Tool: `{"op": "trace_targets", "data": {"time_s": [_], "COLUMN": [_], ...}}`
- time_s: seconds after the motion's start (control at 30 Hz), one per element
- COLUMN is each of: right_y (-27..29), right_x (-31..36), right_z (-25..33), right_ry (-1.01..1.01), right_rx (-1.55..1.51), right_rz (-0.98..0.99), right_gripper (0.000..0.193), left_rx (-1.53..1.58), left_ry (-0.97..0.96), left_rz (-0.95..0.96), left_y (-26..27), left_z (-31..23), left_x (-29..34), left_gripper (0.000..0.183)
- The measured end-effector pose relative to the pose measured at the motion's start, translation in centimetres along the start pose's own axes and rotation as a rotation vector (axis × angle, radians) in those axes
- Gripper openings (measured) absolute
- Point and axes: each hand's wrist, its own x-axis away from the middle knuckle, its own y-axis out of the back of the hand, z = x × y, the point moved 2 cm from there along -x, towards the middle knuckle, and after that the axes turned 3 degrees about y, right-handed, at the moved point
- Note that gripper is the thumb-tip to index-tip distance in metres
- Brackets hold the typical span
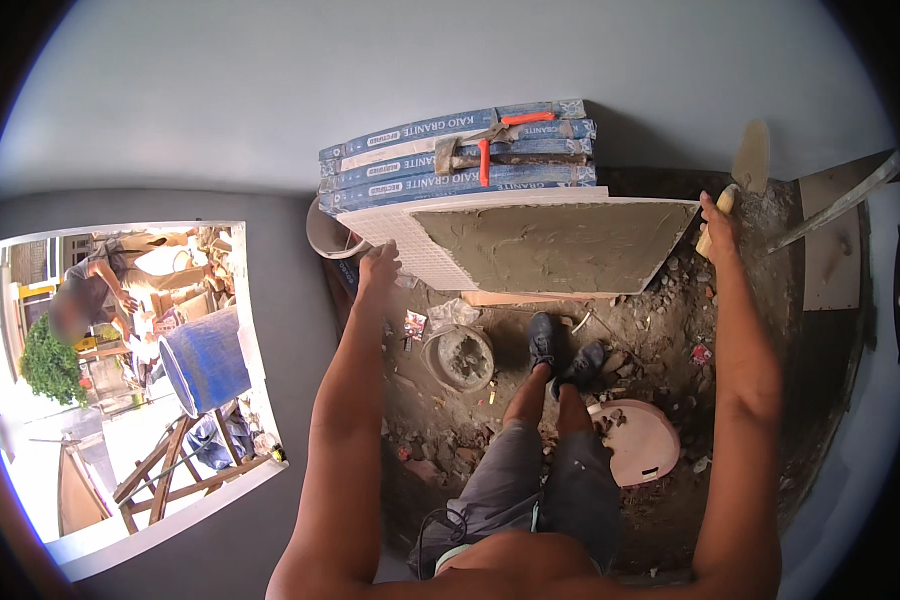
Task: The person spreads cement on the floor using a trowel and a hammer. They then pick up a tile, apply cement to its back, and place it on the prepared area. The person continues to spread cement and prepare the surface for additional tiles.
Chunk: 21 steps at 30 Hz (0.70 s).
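Left hand (378, 268) is curling round the tile (428, 242) beside the boxes (400, 178); right hand (718, 226) is clutching the trowel (752, 158) at the tile's far corner (crowded grip!), possibly inviting a slip

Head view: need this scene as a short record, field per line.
left hand: fingers on tile's left edge
right hand: holding trowel, by tile's right corner
tile: tilted, mostly coated in grey mortar, left strip bare
boxes: blue, beyond tile, tools lying on them
bucket: on floor, grey residue inside
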Motion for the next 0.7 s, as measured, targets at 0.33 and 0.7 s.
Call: {"op": "trace_targets", "data": {"time_s": [0.33,0.7], "right_y": [-1.4,4.4], "right_x": [-2.6,7.0], "right_z": [-1.0,-6.1], "right_ry": [0.013,0.053], "right_rx": [-0.010,0.226], "right_rz": [-0.039,-0.188], "right_gripper": [0.038,0.026], "left_rx": [-0.177,-1.268], "left_ry": [-0.080,0.031], "left_rz": [-0.072,0.077], "left_y": [-1.6,-2.2], "left_z": [-2.9,-3.2], "left_x": [-7.1,-6.8], "left_gripper": [0.057,0.054]}}
